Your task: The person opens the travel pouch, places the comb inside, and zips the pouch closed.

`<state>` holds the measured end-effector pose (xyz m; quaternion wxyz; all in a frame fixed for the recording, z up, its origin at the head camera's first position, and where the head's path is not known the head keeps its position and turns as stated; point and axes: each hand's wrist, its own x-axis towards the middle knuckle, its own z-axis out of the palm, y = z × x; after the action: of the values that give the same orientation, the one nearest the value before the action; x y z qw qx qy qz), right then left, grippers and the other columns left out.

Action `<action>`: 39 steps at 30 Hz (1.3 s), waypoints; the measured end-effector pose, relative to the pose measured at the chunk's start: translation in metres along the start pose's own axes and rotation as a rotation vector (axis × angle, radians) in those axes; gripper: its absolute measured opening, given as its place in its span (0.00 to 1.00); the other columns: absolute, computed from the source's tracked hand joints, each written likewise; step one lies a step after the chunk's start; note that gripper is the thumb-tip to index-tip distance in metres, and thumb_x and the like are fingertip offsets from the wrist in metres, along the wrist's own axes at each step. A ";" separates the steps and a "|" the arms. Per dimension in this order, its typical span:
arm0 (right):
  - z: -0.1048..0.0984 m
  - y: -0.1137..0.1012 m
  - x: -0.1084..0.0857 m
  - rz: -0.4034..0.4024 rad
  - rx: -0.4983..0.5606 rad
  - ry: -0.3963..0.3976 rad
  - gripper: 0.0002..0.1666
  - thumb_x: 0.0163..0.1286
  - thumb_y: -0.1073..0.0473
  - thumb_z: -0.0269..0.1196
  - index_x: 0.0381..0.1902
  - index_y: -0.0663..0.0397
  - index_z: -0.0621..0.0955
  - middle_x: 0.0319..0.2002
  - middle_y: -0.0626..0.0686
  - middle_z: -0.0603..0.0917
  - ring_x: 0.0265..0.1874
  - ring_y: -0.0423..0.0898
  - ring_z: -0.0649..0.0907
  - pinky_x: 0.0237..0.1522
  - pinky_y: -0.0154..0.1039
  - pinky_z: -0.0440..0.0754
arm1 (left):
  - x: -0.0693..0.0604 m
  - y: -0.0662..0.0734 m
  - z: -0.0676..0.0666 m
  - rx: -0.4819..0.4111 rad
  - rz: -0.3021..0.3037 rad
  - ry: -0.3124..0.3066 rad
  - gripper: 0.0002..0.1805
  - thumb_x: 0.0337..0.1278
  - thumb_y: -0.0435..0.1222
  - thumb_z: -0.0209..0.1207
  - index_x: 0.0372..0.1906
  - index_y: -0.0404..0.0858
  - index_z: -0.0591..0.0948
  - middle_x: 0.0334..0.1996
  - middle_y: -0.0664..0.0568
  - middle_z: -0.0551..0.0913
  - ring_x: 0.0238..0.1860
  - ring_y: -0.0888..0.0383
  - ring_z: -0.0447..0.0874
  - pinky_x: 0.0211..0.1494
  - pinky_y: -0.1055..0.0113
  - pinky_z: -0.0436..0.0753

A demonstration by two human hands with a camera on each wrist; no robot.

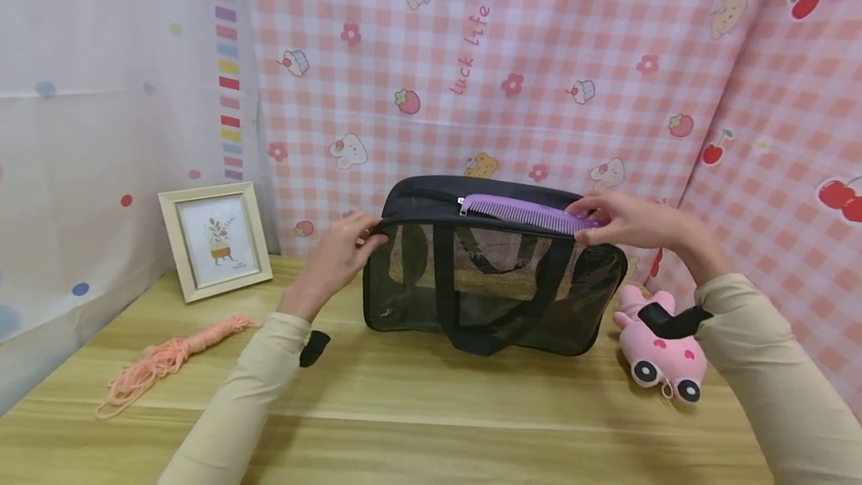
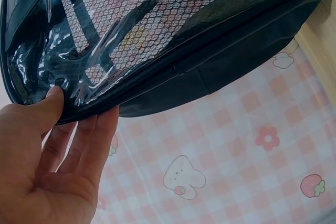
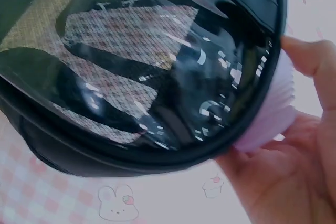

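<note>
A black bag with see-through sides and dark handles stands upright on the table. My left hand pinches its upper left corner; in the left wrist view the thumb of that hand lies on the clear side and the fingers behind the edge. A purple comb lies lengthwise along the bag's top opening, by the zipper pull, teeth toward me. My right hand holds the comb's right end at the bag's upper right corner. In the right wrist view, part of the comb shows between the bag and my right hand.
A framed picture stands at the back left, with a bundle of peach cord in front of it. A pink plush toy lies right of the bag, beside my right forearm. Patterned curtains hang behind the wooden table.
</note>
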<state>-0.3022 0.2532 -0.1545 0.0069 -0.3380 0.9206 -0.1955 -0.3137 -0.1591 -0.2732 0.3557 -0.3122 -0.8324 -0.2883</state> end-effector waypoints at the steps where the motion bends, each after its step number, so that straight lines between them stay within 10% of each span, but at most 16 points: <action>1: -0.002 0.000 0.002 0.017 0.001 -0.031 0.26 0.67 0.59 0.62 0.59 0.67 0.72 0.42 0.54 0.77 0.40 0.48 0.75 0.39 0.35 0.77 | -0.001 0.000 0.000 0.001 -0.003 0.002 0.09 0.58 0.31 0.62 0.43 0.32 0.82 0.38 0.43 0.82 0.35 0.50 0.83 0.37 0.62 0.85; 19: -0.011 -0.004 0.013 0.083 -0.025 -0.194 0.32 0.71 0.54 0.58 0.69 0.57 0.65 0.60 0.60 0.70 0.51 0.51 0.71 0.51 0.48 0.71 | -0.007 -0.004 0.000 0.015 -0.015 -0.003 0.09 0.58 0.31 0.63 0.43 0.32 0.82 0.37 0.44 0.82 0.34 0.51 0.83 0.36 0.63 0.85; 39: -0.003 0.020 0.015 0.062 0.049 -0.123 0.26 0.70 0.68 0.53 0.66 0.61 0.69 0.62 0.65 0.70 0.53 0.54 0.71 0.49 0.44 0.72 | 0.001 -0.003 0.001 -0.028 0.029 0.012 0.09 0.58 0.30 0.62 0.43 0.31 0.82 0.36 0.44 0.82 0.35 0.52 0.83 0.37 0.63 0.85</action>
<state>-0.3263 0.2589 -0.1577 0.0779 -0.3204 0.9234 -0.1964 -0.3171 -0.1601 -0.2735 0.3606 -0.3271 -0.8216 -0.2966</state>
